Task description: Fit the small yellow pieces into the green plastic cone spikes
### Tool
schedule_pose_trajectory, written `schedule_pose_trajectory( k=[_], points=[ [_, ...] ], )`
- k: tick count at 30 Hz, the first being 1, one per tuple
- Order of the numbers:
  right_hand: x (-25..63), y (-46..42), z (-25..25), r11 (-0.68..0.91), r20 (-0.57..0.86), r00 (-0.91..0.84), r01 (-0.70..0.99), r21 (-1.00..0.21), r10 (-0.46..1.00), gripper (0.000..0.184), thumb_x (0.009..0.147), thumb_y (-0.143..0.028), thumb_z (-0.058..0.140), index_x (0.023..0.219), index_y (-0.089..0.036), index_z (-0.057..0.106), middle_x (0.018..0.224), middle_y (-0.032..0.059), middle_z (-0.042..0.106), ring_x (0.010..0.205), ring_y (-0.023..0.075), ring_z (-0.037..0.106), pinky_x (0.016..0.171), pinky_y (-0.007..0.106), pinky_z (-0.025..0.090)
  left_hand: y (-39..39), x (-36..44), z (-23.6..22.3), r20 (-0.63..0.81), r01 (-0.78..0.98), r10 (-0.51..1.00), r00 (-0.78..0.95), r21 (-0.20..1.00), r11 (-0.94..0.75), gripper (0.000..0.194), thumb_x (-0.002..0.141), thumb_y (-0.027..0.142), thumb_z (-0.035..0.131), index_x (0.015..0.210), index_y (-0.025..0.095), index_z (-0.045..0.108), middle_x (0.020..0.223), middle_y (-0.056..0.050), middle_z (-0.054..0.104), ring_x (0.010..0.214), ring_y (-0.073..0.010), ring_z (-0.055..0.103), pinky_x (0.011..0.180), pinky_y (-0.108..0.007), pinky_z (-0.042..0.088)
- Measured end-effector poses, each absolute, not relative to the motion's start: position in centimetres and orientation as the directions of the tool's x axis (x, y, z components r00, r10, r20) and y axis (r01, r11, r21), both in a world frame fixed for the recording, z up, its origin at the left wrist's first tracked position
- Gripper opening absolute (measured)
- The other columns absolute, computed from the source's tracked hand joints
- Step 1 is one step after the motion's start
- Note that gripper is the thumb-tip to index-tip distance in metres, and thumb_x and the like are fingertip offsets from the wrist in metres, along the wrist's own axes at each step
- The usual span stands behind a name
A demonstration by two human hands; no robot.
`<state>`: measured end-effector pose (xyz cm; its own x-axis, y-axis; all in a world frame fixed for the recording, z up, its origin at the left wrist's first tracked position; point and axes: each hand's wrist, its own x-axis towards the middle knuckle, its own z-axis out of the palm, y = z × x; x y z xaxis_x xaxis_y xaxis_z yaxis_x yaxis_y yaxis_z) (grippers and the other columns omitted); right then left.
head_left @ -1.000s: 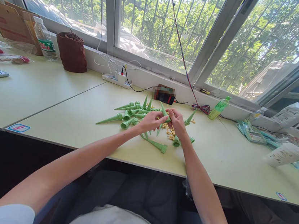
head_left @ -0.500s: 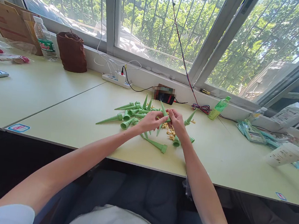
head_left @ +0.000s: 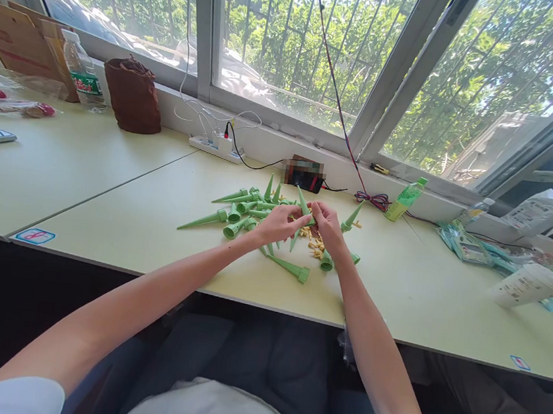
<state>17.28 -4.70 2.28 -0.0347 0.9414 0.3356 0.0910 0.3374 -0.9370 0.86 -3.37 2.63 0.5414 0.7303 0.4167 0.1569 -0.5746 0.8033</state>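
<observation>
A green plastic watering spike [head_left: 303,201] is held point-up above the table, between both hands. My left hand [head_left: 280,225] has its fingers closed round the spike's wide end. From the other side, my right hand [head_left: 328,228] pinches the same end; whether a small part sits in its fingertips is hidden. Around and under my hands are several more green spikes [head_left: 244,204], some lying and some standing on their wide ends. Small yellow plastic pieces [head_left: 316,244] are heaped below my right hand. One spike [head_left: 290,268] lies closer to the table's front edge.
Beyond the pile sit a dark device with a cable [head_left: 305,175] and a white power strip [head_left: 216,148]. A green bottle [head_left: 405,200] stands to the right, with a tilted white cup [head_left: 529,286] farther over. Leftward are a brown bag [head_left: 133,97] and a clear bottle [head_left: 83,76].
Another person's hand at the right edge has gone out of view. My hands and the spike between them stay almost exactly where they were.
</observation>
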Motion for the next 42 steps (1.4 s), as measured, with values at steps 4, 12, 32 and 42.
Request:
schedule_pose_trajectory(
  k=[4,12,32,42],
  points=[
    [17.22,-4.79,2.41,0.322,0.321,-0.025,0.103,-0.941,0.947,0.049,0.077,-0.069,0.060,0.088,-0.021,0.057,0.048,-0.0090,0.030,0.035,0.0067,0.028,0.033,0.022,0.021,-3.37,0.83,2.64,0.401,0.167,0.732,0.550,0.806,-0.567,0.039,0.088,0.052,0.053,0.073,0.016,0.055,0.052,0.001,0.055,0.040,-0.0093,0.050,0.039,-0.020,0.037],
    [17.24,-4.86,2.38,0.321,0.320,-0.028,0.112,-0.940,0.947,0.048,0.078,-0.067,0.061,0.087,-0.020,0.059,0.048,-0.0085,0.031,0.036,0.0071,0.029,0.034,0.023,0.023,-3.52,0.95,3.04,0.435,0.222,0.734,0.522,0.761,-0.609,0.038,0.087,0.049,0.052,0.069,0.015,0.056,0.058,-0.001,0.058,0.049,-0.0098,0.052,0.045,-0.020,0.037],
    [17.18,-4.94,2.54,0.327,0.325,-0.031,0.113,-0.938,0.945,0.051,0.076,-0.069,0.061,0.083,-0.019,0.055,0.047,-0.0088,0.031,0.035,0.0067,0.029,0.033,0.023,0.020,-3.72,0.88,3.28,0.455,0.220,0.719,0.526,0.744,-0.631,0.040,0.087,0.050,0.052,0.068,0.015,0.056,0.057,-0.001,0.058,0.050,-0.0101,0.051,0.047,-0.021,0.038],
    [17.30,-4.83,2.36,0.339,0.336,-0.041,0.120,-0.933,0.941,0.052,0.076,-0.070,0.060,0.081,-0.019,0.055,0.047,-0.0087,0.031,0.035,0.0068,0.029,0.033,0.023,0.021,-3.49,0.88,3.20,0.474,0.229,0.700,0.535,0.716,-0.660,0.042,0.087,0.052,0.050,0.068,0.015,0.056,0.059,-0.002,0.058,0.052,-0.0111,0.052,0.049,-0.022,0.039]
  ],
)
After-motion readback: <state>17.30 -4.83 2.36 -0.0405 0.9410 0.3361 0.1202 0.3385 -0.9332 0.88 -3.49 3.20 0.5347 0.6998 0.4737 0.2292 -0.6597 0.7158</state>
